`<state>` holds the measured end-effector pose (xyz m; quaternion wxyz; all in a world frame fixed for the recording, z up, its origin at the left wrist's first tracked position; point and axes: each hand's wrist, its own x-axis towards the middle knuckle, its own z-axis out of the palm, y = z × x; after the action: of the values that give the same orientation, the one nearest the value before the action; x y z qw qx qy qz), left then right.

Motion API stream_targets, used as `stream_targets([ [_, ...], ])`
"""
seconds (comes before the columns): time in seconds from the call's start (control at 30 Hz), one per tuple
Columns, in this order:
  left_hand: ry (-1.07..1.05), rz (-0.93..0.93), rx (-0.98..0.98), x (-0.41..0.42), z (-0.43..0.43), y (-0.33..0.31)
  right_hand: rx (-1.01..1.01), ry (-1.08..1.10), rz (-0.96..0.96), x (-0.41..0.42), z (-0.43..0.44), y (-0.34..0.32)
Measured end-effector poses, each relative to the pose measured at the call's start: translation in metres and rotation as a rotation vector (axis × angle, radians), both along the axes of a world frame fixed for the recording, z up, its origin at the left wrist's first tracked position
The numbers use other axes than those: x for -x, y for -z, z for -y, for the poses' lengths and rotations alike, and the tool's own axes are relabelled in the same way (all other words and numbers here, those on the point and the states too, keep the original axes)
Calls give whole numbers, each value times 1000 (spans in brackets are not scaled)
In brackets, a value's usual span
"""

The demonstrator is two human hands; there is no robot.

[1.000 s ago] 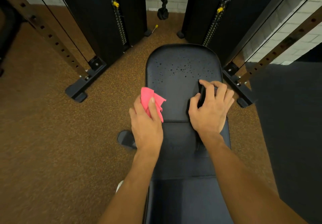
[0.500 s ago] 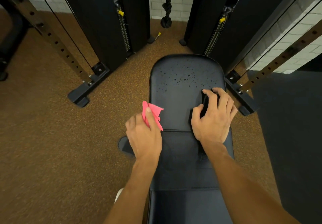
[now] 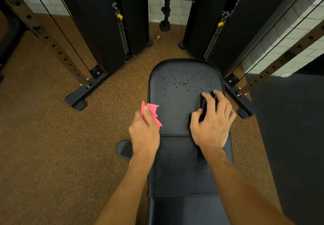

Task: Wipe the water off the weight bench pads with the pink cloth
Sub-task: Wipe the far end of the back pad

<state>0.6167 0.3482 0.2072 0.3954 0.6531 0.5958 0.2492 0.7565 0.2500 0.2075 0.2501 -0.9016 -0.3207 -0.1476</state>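
Pink cloth [image 3: 151,112] bunched in left hand [image 3: 144,133], thumb pinching it, at left edge of far pad [image 3: 175,116]. Water drops [image 3: 182,83] scattered over the pad's far half, apart from the cloth. Right hand [image 3: 212,125] on the pad's right side, fingers curled round a dark object [image 3: 203,105], unidentifiable. Brown floor [image 3: 52,146] around.

Left hand [image 3: 144,133], right hand [image 3: 210,128], forearms bare to frame edge
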Motion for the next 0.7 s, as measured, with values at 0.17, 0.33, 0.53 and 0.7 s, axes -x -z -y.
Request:
stream_targets([
  [0.17,44,-6,67,-34,-54,-10,16,-17,-18,0,0,-1],
  [0.33,30,66,92,-42,-60,-3,8,-24,-32,-1,2,0],
  [0.53,51,65,41,-15,-28,5,5,-15,-30,-1,0,-1],
  [0.7,123,55,64,-56,-92,-10,-4,-11,-35,0,1,-1],
])
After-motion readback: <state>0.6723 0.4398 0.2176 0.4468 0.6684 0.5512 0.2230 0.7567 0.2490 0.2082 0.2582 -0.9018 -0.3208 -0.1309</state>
